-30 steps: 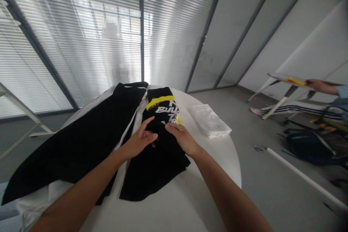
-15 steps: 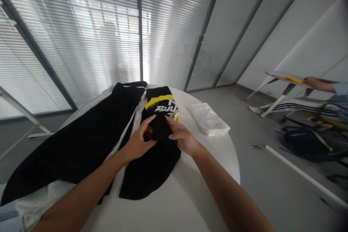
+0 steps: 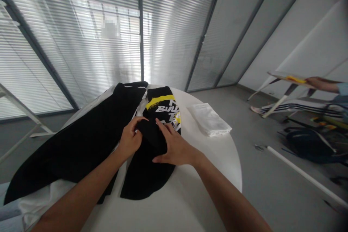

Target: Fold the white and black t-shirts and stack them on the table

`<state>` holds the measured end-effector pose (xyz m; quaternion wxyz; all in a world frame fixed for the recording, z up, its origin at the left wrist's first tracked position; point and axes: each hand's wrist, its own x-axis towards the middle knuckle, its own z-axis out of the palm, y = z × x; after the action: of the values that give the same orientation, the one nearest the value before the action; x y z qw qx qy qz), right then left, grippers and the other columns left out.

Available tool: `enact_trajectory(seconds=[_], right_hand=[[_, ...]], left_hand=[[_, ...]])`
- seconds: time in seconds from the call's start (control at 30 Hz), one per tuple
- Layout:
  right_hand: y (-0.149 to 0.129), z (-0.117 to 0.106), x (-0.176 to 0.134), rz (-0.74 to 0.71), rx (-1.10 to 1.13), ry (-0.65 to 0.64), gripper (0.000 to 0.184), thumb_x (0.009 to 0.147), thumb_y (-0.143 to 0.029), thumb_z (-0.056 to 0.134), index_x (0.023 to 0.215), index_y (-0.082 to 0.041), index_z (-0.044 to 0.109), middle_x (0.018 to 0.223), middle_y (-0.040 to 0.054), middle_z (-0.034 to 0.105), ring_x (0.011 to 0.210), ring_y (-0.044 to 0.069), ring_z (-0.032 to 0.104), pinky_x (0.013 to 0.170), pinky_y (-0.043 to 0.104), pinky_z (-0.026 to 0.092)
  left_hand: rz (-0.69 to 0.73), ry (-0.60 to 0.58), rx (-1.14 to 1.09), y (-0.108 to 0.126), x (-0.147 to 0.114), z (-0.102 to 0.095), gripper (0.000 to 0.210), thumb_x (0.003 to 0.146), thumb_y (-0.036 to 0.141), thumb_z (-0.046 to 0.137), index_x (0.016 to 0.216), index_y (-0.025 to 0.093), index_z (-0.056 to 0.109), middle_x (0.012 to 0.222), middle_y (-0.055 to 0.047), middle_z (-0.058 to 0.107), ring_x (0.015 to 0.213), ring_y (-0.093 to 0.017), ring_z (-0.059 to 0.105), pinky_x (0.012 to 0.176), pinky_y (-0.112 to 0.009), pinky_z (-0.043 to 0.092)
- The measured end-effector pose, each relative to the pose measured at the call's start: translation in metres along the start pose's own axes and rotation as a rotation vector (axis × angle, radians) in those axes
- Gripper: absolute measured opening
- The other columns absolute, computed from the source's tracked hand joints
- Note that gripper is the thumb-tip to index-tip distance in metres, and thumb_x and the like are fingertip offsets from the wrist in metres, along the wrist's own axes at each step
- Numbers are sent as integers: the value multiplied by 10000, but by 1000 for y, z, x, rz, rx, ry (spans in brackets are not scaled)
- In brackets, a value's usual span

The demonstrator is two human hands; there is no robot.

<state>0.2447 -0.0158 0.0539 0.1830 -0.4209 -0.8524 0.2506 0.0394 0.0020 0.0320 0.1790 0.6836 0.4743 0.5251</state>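
A folded black garment [image 3: 146, 181] with yellow and white lettering lies on the white round table [image 3: 190, 203]. My left hand [image 3: 132, 137] pinches the left edge of a raised black flap [image 3: 150, 134] of this garment. On the flap's right side, my right hand [image 3: 174, 145] curves round the cloth, its fingertips on top and its thumb lower down. To the left of both hands spreads a larger black garment [image 3: 81, 148] with white edging. The underside of the flap is hidden.
A folded stack of white cloth [image 3: 210, 119] lies at the table's right side. Beyond it are a white pole [image 3: 304, 174] on the floor, a dark chair-like object [image 3: 310, 143], and another person's hand [image 3: 315, 81] beside yellow cloth on a second table.
My left hand has shifted left and drawn the black flap's edge that way. The right hand has moved slightly left and lower, tilting the flap and uncovering more lettering.
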Motion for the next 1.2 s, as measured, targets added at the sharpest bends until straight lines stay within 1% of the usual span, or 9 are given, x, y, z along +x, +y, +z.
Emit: enact_trajectory(seconds=[0.13, 0.27, 0.43, 0.63, 0.73, 0.83, 0.9, 1.0, 1.2], right_hand=[[-8, -3, -7, -44, -167, -8, 965, 759, -168, 596, 1547, -258, 46, 1324, 131, 390, 1097, 244, 525, 959, 409, 437], [-4, -16, -10, -92, -115, 3, 784, 699, -48, 485, 1448, -238, 351, 1233, 99, 461, 1011, 202, 552, 898, 349, 468], [7, -40, -10, -54, 99, 186, 547, 649, -22, 459, 1137, -225, 601, 990, 38, 549, 889, 171, 554, 801, 305, 466], [14, -50, -17, -85, 377, -294, 465, 609, -22, 457, 1015, -198, 602, 822, -18, 582, 710, 123, 537, 599, 214, 407], [15, -46, -16, -131, 326, -549, 508, 608, -25, 524, 1084, -184, 602, 797, -31, 569, 647, 94, 517, 553, 188, 390], [18, -40, -13, -116, 333, -723, 534, 649, -49, 576, 1167, -180, 580, 876, -12, 585, 617, 73, 545, 528, 175, 417], [20, -36, -11, -83, 367, -807, 546, 679, -67, 580, 1211, -190, 556, 937, 3, 590, 585, 65, 569, 497, 170, 432], [21, -34, -9, -16, 417, -925, 537, 717, -100, 586, 1243, -199, 536, 932, 0, 589, 542, 60, 589, 461, 160, 450], [20, -29, -8, 103, 583, -1029, 506, 739, -159, 612, 1236, -218, 537, 1037, 23, 585, 594, 78, 638, 496, 199, 533]], left_hand=[[56, 123, 39, 2, 0, -3, 196, 824, 132, 454, 939, 198, 598, 893, -14, 652, 857, -145, 617, 773, -256, 491], [118, 170, 68, 3, -2, -9, 114, 817, 158, 498, 861, 194, 597, 762, 4, 623, 685, -117, 583, 632, -222, 457], [126, -35, -79, 3, 1, -24, 158, 808, 216, 515, 665, 181, 573, 547, 29, 519, 454, -83, 451, 451, -211, 328], [122, -553, -312, 4, 7, -43, 192, 762, 235, 541, 593, 157, 588, 544, 7, 519, 513, -101, 475, 520, -232, 348], [-6, -793, -365, 2, 7, -43, 142, 692, 208, 518, 626, 148, 628, 603, -9, 576, 576, -123, 518, 563, -241, 375], [-177, -948, -292, -3, 7, -37, 137, 650, 215, 480, 557, 160, 565, 477, 27, 444, 459, -96, 395, 473, -231, 286], [-234, -941, -156, -6, 7, -31, 194, 699, 238, 451, 529, 172, 518, 444, 33, 387, 426, -93, 358, 455, -235, 257], [-146, -782, 221, -6, 7, -22, 342, 845, 353, 403, 587, 180, 547, 552, -3, 518, 535, -128, 496, 543, -252, 332], [-139, -696, 725, -10, 4, -8, 359, 898, 469, 388, 1081, 248, 603, 792, -45, 682, 726, -223, 638, 628, -307, 388]])
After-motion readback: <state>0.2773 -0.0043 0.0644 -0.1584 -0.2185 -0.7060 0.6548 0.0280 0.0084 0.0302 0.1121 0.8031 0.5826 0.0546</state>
